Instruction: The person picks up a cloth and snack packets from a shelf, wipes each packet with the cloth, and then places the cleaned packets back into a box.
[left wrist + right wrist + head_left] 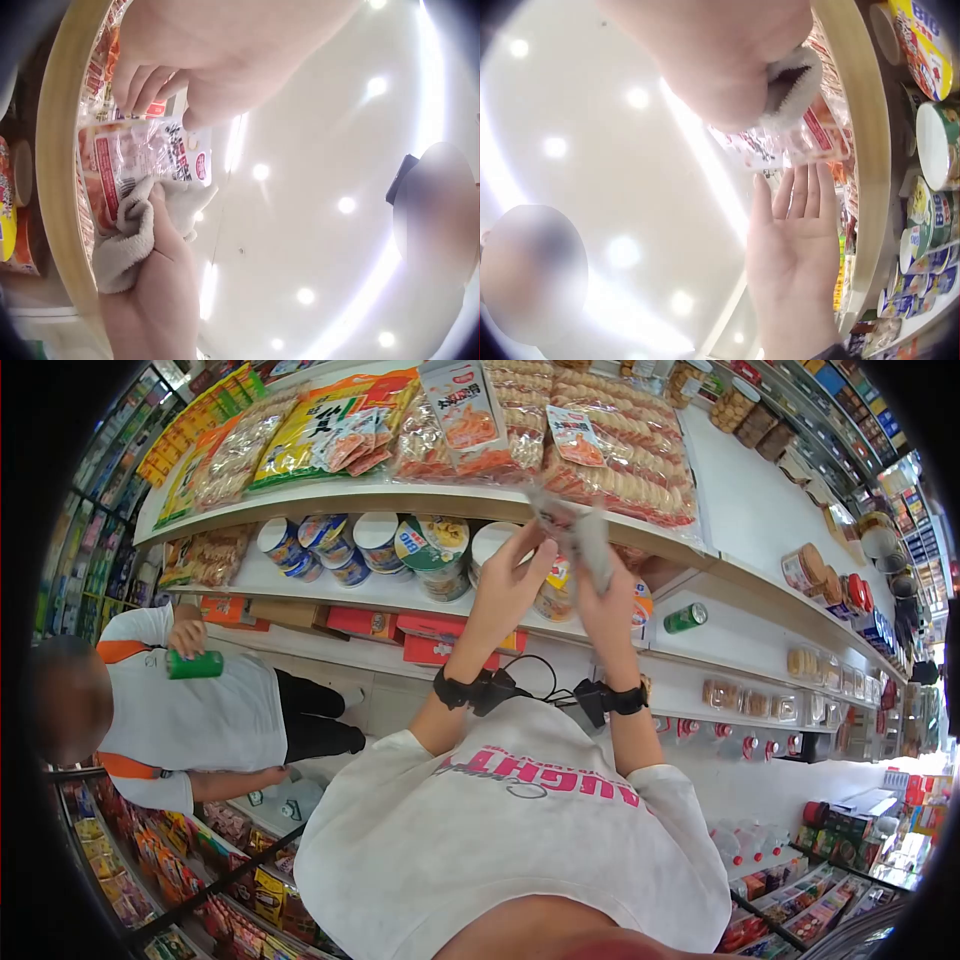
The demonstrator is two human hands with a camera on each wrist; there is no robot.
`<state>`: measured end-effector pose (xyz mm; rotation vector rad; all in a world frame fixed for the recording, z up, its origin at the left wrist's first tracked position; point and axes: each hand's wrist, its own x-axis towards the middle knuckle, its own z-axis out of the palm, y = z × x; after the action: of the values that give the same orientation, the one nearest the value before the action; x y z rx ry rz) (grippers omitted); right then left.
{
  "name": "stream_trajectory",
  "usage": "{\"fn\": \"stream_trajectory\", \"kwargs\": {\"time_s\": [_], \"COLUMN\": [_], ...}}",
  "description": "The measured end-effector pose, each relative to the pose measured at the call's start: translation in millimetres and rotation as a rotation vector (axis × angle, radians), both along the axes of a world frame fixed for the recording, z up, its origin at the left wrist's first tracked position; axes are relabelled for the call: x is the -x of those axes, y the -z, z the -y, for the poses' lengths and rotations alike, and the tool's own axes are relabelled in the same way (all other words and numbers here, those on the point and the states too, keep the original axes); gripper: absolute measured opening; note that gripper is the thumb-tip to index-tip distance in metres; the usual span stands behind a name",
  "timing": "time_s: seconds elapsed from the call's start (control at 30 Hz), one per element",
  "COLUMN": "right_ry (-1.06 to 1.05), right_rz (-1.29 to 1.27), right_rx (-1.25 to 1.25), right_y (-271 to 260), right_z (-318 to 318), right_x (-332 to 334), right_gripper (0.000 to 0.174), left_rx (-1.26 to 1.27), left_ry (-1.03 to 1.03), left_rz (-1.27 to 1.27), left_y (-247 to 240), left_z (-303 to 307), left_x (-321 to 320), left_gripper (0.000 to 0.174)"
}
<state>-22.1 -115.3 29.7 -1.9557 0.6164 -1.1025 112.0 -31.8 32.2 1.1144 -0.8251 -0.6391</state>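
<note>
Right wrist view: the snack packet [799, 148] lies between the right hand [720, 60], gripping grey cloth [791, 111], and the left hand [795, 247], fingers straight.

White shelving [735, 475], pale floor [388, 705], pale ceiling [300, 217] with round lights [377, 87]

Readable: "BIG" in caps on the yellow cup [924, 52], right wrist view; same "BIG" on the green cup [432, 565]. White T-shirt [520, 840] has pink caps, "AUGHT" legible, smaller lines around it don't resolve. Held packet [150, 142]: big black Chinese characters, red round logo, small print on a red panel, none sharp enough to transcribe. Yellow bag [330, 425] and upright packet [465, 420] on the shelf [730, 480] also carry Chinese characters, can't make them out
</note>
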Motion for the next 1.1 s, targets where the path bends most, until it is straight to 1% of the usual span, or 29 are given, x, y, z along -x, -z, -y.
{"fn": "stream_trajectory", "kwargs": {"time_s": [0.03, 0.07, 0.17, 0.2, 0.27, 0.3, 0.33, 0.37, 0.47, 0.57, 0.6, 0.63, 0.67, 0.7, 0.73, 0.8, 0.87, 0.9, 1.03, 1.07, 1.1], "right_ry": [-0.070, -0.147, -0.224, -0.279, -0.386, -0.291, -0.195, -0.098, -0.047, -0.113, -0.197, -0.185, -0.181, -0.179, -0.130, -0.114, -0.113, -0.143, -0.264, -0.294, -0.324], "right_rz": [-0.024, -0.047, -0.096, -0.108, -0.133, -0.029, 0.075, 0.179, 0.342, -0.075, -0.160, -0.147, -0.134, -0.120, -0.027, -0.040, -0.086, -0.082, -0.055, -0.048, -0.042], "right_rx": [0.061, 0.143, 0.389, 0.372, 0.330, 0.221, 0.115, 0.008, -0.538, -0.246, -0.364, -0.404, -0.446, -0.490, -0.460, -0.417, -0.331, -0.353, -0.391, -0.393, -0.397], "right_y": [-3.9, -10.3, -11.4, -13.8, -18.2, -18.0, -18.0, -18.0, -13.1, 1.0, 0.5, -2.9, -8.8, -12.9, -4.4, -4.9, -11.1, -14.4, -24.6, -25.3, -25.2], "right_z": [-7.7, -17.7, -27.5, -25.6, -19.4, -17.8, -14.7, -11.1, 3.9, -2.4, -7.3, -11.4, -15.7, -17.1, -13.1, -9.2, -10.5, -13.8, -14.4, -13.4, -13.2], "right_x": [-2.9, -8.6, -10.2, -7.8, 1.2, 2.6, 2.0, 0.9, -0.8, -10.4, -15.1, -16.8, -17.4, -21.3, -28.0, -29.3, -34.3, -36.9, -60.1, -66.7, -73.7], "right_gripper": [0.043, 0.060, 0.066, 0.067, 0.067, 0.062, 0.056, 0.050, 0.034, 0.036, 0.034, 0.033, 0.031, 0.030, 0.027, 0.027, 0.028, 0.028, 0.028, 0.028, 0.028], "left_rx": [0.038, -0.153, -0.091, -0.032, 0.037, 0.068, 0.043, 0.011, -0.063, -0.063, -0.054, -0.045, 0.031, -0.002, -0.037, -0.132, -0.069, -0.036, 0.027, 0.049, 0.061], "left_ry": [0.023, 0.105, 0.075, -0.013, -0.083, -0.116, -0.171, -0.163, -0.134, -0.103, -0.095, -0.095, -0.093, -0.053, -0.010, 0.078, 0.061, 0.056, 0.001, -0.019, -0.045], "left_rz": [-0.023, -0.022, -0.461, -0.418, -0.372, -0.349, -0.280, -0.220, -0.087, -0.040, -0.031, -0.018, -0.023, -0.006, 0.007, 0.007, -0.082, -0.128, -0.067, 0.092, 0.105], "left_y": [-0.4, -4.6, 7.2, -4.1, -9.1, -10.2, -11.4, -11.1, -8.8, -13.4, -14.6, -16.7, -19.1, -15.9, -6.7, 1.3, -0.2, -2.0, -4.7, 0.0, -1.7], "left_z": [-0.8, -9.5, -4.4, -11.8, -7.5, -6.8, -8.8, -10.4, -15.3, -18.0, -17.4, -17.0, -15.9, -17.6, -19.8, -24.0, -29.2, -33.1, -45.5, -48.1, -51.1], "left_x": [2.7, -6.3, -18.5, -15.3, -20.6, -22.6, -24.9, -30.3, -39.0, -37.8, -38.0, -39.5, -37.8, -42.6, -47.6, -55.6, -55.9, -55.1, -69.5, -77.6, -81.8], "left_gripper": [0.047, 0.042, 0.035, 0.034, 0.036, 0.037, 0.035, 0.033, 0.029, 0.027, 0.028, 0.028, 0.028, 0.029, 0.029, 0.028, 0.028, 0.028, 0.027, 0.026, 0.026]}}
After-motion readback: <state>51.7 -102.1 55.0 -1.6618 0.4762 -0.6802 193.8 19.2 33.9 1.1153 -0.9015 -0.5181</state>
